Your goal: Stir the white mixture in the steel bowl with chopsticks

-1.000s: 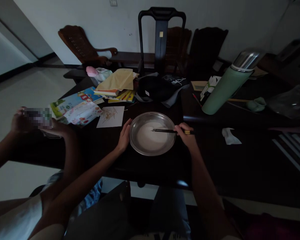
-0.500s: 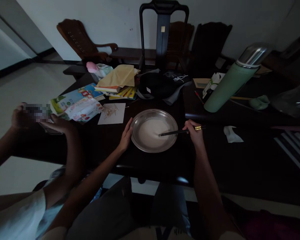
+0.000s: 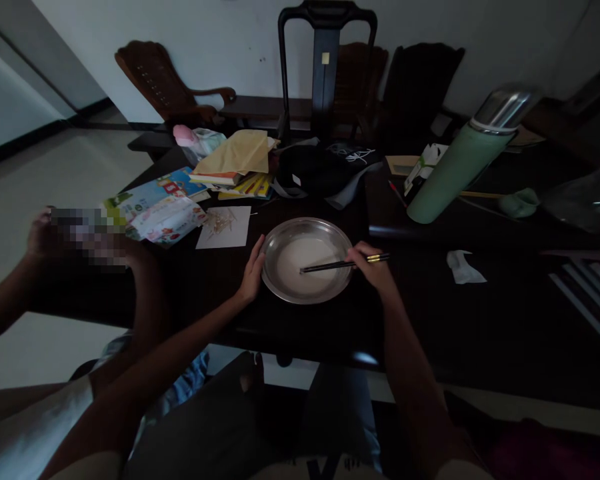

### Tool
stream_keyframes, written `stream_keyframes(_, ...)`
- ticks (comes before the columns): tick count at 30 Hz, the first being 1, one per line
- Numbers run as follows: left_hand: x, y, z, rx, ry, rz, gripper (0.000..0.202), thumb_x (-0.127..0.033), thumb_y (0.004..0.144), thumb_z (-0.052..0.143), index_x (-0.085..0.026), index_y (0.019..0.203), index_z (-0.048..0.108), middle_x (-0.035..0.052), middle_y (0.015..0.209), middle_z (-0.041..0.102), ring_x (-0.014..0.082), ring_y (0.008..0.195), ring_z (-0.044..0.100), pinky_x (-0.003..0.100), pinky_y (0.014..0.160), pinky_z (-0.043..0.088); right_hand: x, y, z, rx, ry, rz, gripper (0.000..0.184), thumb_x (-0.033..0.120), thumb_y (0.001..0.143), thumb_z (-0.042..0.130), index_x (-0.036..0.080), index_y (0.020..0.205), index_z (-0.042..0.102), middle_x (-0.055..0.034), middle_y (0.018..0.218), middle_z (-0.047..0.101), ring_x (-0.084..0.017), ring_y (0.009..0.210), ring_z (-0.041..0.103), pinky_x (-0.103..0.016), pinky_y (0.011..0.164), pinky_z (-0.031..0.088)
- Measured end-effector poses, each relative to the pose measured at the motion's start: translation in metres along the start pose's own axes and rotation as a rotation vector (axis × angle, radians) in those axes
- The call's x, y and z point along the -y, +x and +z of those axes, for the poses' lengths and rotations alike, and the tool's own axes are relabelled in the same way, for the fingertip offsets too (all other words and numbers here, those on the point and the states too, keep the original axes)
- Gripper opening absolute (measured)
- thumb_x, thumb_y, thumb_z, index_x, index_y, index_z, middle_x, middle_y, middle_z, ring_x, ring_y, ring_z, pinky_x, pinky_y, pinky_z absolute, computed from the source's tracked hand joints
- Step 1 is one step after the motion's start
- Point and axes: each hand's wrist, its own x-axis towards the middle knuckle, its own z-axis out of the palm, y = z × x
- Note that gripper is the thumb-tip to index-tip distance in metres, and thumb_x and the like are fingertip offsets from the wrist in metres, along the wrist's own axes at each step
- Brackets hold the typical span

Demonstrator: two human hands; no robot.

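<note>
A round metal basin (image 3: 279,291) sits on the dark table, holding a milky, pale mixture (image 3: 311,257). Against its left rim rests my left hand (image 3: 252,272), the fingers stretched out along the edge and touching it. At the right rim, my right hand (image 3: 373,265) is closed around black chopsticks (image 3: 333,265) with gold bands near the back end. They slant down to the left, and their tips dip into the mixture. A white sheet (image 3: 237,227) with a small heap of thin pale sticks lies left of the basin.
A green thermos (image 3: 457,170) with a metal lid stands at the right. Behind are a stack of books (image 3: 235,163) and a black cloth bag (image 3: 320,170). A crumpled tissue (image 3: 465,268) lies rightward. On the left, another person's hands (image 3: 40,237) hold a blurred-out object.
My right hand has moved left, closer over the basin's rim, and the chopstick tips have shifted left through the mixture. My left hand stays at the rim.
</note>
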Motion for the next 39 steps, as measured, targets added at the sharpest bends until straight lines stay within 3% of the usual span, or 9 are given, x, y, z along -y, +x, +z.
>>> stream_keyframes(2,0.001,0.000,0.000,0.007,0.004,0.009,0.062,-0.055,0.094,0.042,-0.023,0.147,0.038,0.0096,0.154,0.032,0.0293,0.142,0.029,0.049,0.118,0.020,0.002,0.001,0.003,0.017,-0.058,-0.036,0.032,0.046,0.084,0.059,0.021,0.065,0.065,0.0000,0.065,0.059,-0.015,0.066,0.057,-0.029,0.064,0.045)
stream_keyframes(7,0.005,0.001,0.000,0.014,-0.003,0.022,0.064,-0.057,0.092,0.043,-0.024,0.147,0.037,0.0094,0.154,0.032,0.0298,0.142,0.029,0.050,0.117,0.021,-0.005,0.001,-0.010,-0.276,-0.011,0.102,0.042,0.051,0.087,0.051,0.021,0.058,0.057,0.0020,0.054,0.052,-0.013,0.054,0.048,-0.026,0.052,0.038)
stream_keyframes(9,0.006,0.001,-0.001,0.015,-0.020,0.015,0.065,-0.058,0.092,0.043,-0.024,0.147,0.036,0.0099,0.154,0.031,0.0303,0.141,0.029,0.051,0.117,0.021,-0.004,0.000,-0.011,-0.245,0.037,0.135,0.045,0.053,0.088,0.049,0.022,0.056,0.057,0.0021,0.053,0.050,-0.013,0.051,0.046,-0.025,0.049,0.036)
stream_keyframes(13,0.009,0.002,-0.002,0.016,-0.046,0.005,0.065,-0.056,0.093,0.042,-0.021,0.148,0.036,0.0108,0.154,0.033,0.0303,0.141,0.031,0.050,0.117,0.022,0.002,0.001,0.000,-0.001,-0.033,0.004,0.036,0.049,0.085,0.057,0.022,0.063,0.063,0.0000,0.064,0.059,-0.015,0.063,0.054,-0.029,0.060,0.043)
stream_keyframes(19,0.009,0.002,-0.004,-0.007,-0.069,0.009,0.062,-0.054,0.094,0.040,-0.019,0.145,0.042,0.0115,0.150,0.039,0.0307,0.138,0.035,0.049,0.116,0.026,-0.002,0.001,-0.006,-0.254,-0.040,0.037,0.044,0.052,0.088,0.049,0.022,0.057,0.058,0.0012,0.056,0.051,-0.014,0.056,0.049,-0.029,0.057,0.041)
stream_keyframes(25,0.011,0.003,-0.004,-0.005,-0.146,-0.021,0.064,-0.054,0.093,0.042,-0.018,0.145,0.041,0.0117,0.148,0.042,0.0305,0.137,0.038,0.049,0.114,0.029,0.001,0.000,0.001,0.007,-0.063,-0.027,0.034,0.046,0.086,0.056,0.022,0.064,0.065,-0.0004,0.065,0.060,-0.016,0.066,0.057,-0.030,0.063,0.044)
stream_keyframes(31,0.014,0.003,-0.005,-0.013,-0.126,-0.018,0.061,-0.053,0.093,0.043,-0.020,0.144,0.043,0.0110,0.149,0.041,0.0311,0.138,0.036,0.050,0.113,0.030,-0.003,0.000,-0.006,-0.257,-0.037,0.046,0.045,0.051,0.089,0.048,0.022,0.056,0.057,0.0006,0.058,0.053,-0.015,0.059,0.052,-0.028,0.055,0.041)
stream_keyframes(36,0.006,0.002,-0.004,-0.027,-0.089,-0.026,0.063,-0.054,0.092,0.044,-0.019,0.144,0.044,0.0111,0.149,0.041,0.0309,0.138,0.036,0.049,0.115,0.027,0.002,-0.001,0.000,-0.004,-0.057,-0.028,0.035,0.048,0.086,0.055,0.022,0.064,0.064,-0.0002,0.065,0.059,-0.015,0.065,0.056,-0.029,0.062,0.045)
stream_keyframes(39,0.003,0.002,-0.003,-0.030,-0.069,-0.029,0.062,-0.054,0.092,0.045,-0.019,0.144,0.045,0.0111,0.149,0.041,0.0312,0.138,0.036,0.049,0.116,0.026,0.001,0.000,-0.001,-0.119,-0.100,-0.028,0.034,0.047,0.086,0.056,0.022,0.064,0.064,0.0000,0.063,0.058,-0.015,0.064,0.055,-0.030,0.064,0.044)
